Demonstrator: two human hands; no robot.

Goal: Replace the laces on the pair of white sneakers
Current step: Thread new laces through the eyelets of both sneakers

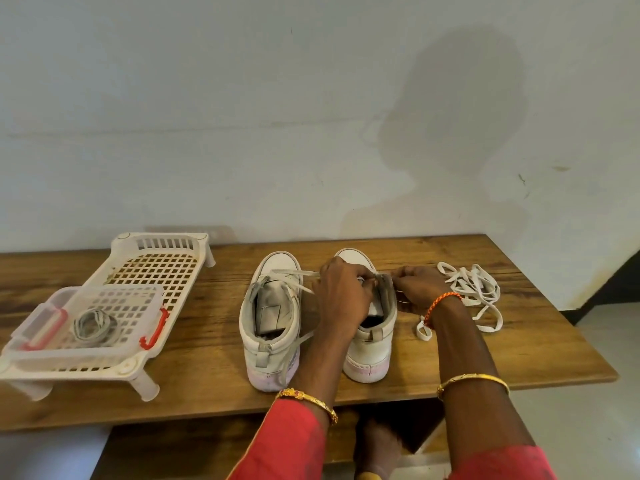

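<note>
No text, label, brand, number or sign can be read anywhere in the view: the two white sneakers show no legible marking, nor does the plastic rack on the desk.

white sneakers, brown wood-grain table

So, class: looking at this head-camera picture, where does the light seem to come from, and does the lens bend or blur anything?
Head view: the person's shadow falls on the wall ahead and to the right, so the light seems to come from behind them; the wide lens bows the table edges; the sleeves at the bottom look soft, while the sneakers are fairly sharp.
</note>
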